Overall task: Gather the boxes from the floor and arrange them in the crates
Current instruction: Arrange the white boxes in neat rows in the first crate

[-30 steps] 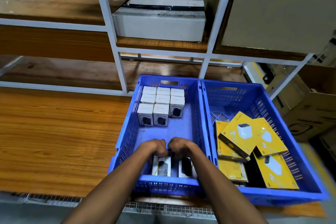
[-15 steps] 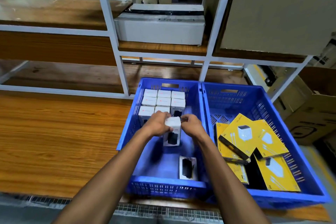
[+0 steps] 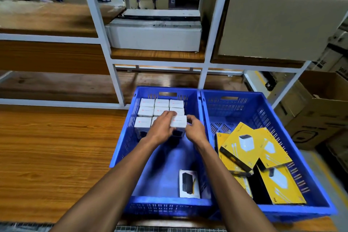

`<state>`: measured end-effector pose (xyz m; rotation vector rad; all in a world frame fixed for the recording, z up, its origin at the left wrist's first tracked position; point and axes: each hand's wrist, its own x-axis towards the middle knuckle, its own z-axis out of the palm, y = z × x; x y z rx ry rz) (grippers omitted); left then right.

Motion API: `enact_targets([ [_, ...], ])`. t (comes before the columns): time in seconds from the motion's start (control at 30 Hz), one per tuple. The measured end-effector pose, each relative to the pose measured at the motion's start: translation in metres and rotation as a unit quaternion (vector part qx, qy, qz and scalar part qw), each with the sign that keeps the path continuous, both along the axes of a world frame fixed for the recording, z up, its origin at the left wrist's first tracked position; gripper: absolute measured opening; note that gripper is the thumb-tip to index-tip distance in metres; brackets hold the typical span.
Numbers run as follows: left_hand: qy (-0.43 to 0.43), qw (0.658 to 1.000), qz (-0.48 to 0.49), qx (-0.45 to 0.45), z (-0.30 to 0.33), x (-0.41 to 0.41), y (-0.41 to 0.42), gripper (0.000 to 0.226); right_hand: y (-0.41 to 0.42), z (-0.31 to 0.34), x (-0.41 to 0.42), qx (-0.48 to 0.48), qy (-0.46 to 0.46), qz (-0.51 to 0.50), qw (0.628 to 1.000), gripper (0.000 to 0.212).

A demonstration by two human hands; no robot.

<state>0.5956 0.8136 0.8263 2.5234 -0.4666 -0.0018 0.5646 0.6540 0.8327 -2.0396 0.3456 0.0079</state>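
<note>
Inside two blue crates (image 3: 199, 100) on your wooden shelf (image 3: 56, 156): your left hand (image 3: 162, 128) and right hand (image 3: 194, 131) grip one white box (image 3: 178, 121) beside eight standing white boxes (image 3: 146, 111); one lies flat (image 3: 188, 183).

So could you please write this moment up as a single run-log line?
both hands: left hand and right hand hold white box | place: left crate, front row | loose: flat box near front wall
</note>
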Motion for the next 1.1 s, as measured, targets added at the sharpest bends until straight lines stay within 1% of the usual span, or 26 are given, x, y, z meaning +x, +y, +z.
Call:
enact_targets([
  [0.13, -0.021, 0.999, -0.004, 0.047, -0.014, 0.006, 0.004, 0.055, 0.009, -0.002, 0.009, -0.02, 0.034, 0.042, 0.998, 0.05],
  [0.27, -0.061, 0.985, -0.017, 0.159, -0.024, 0.006, 0.003, 0.049, 0.012, -0.016, 0.01, -0.04, 0.07, 0.081, 0.993, 0.053],
  [0.4, -0.043, 0.978, 0.002, 0.205, -0.025, 0.007, 0.001, 0.058, 0.012, -0.032, 0.016, -0.049, 0.077, 0.083, 0.992, 0.065],
  [0.53, -0.019, 0.977, -0.009, 0.212, -0.024, 0.011, 0.003, 0.069, 0.007, -0.036, 0.023, -0.024, 0.075, 0.06, 0.995, 0.063],
  [0.67, -0.02, 0.979, -0.012, 0.204, -0.029, 0.008, 0.011, 0.07, 0.007, -0.05, 0.031, 0.026, 0.068, 0.033, 0.997, 0.053],
  [0.83, -0.021, 0.986, -0.028, 0.165, -0.025, 0.002, 0.013, 0.058, 0.009, -0.065, 0.039, 0.07, 0.055, 0.005, 0.996, 0.046],
  [0.9, -0.015, 0.988, -0.033, 0.147, -0.024, -0.002, 0.014, 0.057, 0.009, -0.068, 0.039, 0.084, 0.053, 0.005, 0.995, 0.051],
  [0.97, 0.006, 0.988, -0.038, 0.149, -0.026, -0.004, 0.015, 0.061, 0.01, -0.072, 0.039, 0.092, 0.055, 0.018, 0.994, 0.059],
  [1.0, 0.024, 0.986, -0.045, 0.16, -0.027, -0.004, 0.016, 0.066, 0.01, -0.069, 0.037, 0.102, 0.06, 0.025, 0.993, 0.064],
  [1.1, 0.089, 0.971, -0.07, 0.209, -0.027, -0.006, 0.019, 0.091, 0.007, -0.071, 0.036, 0.121, 0.081, 0.057, 0.988, 0.073],
])
